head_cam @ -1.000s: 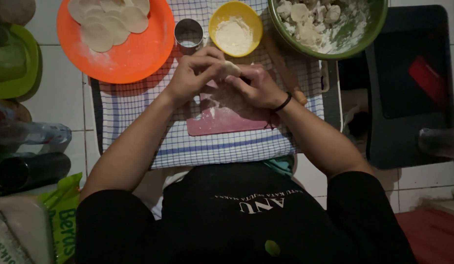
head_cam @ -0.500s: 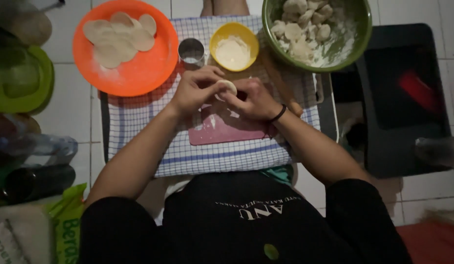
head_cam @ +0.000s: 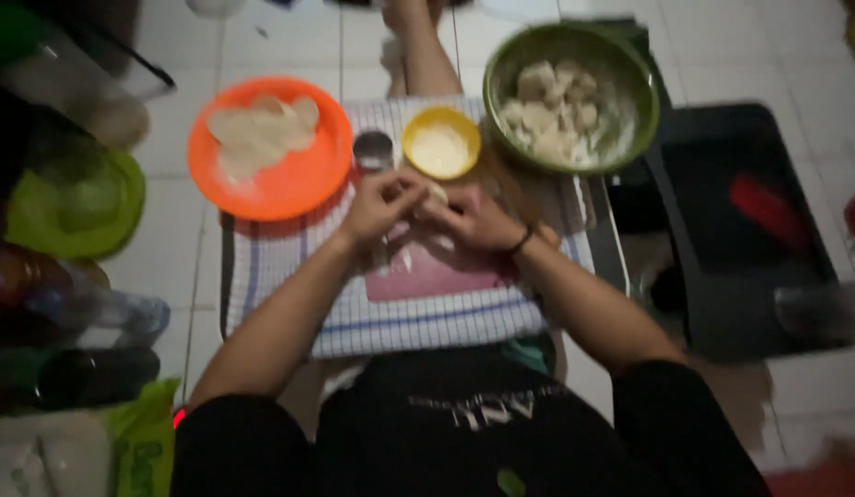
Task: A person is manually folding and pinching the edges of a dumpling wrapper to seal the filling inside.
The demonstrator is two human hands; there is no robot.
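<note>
Landmark: the checked blue-and-white cloth point(head_cam: 289, 276) laid on the tiled floor.

At its far right corner, a large green bowl point(head_cam: 630, 74) of floured dough lumps. At its far left corner, a round orange plastic plate point(head_cam: 303, 189) of flat dough rounds. On its far edge, a small yellow bowl point(head_cam: 441, 143).

Over its centre, above a pink mat point(head_cam: 436, 276), left hand point(head_cam: 377, 207) and right hand point(head_cam: 473, 216) are pressed together, pinching a small pale dough piece point(head_cam: 436, 191).

Risk, as judged: uneven pinching may tear the piece; the frame is blurred.
</note>
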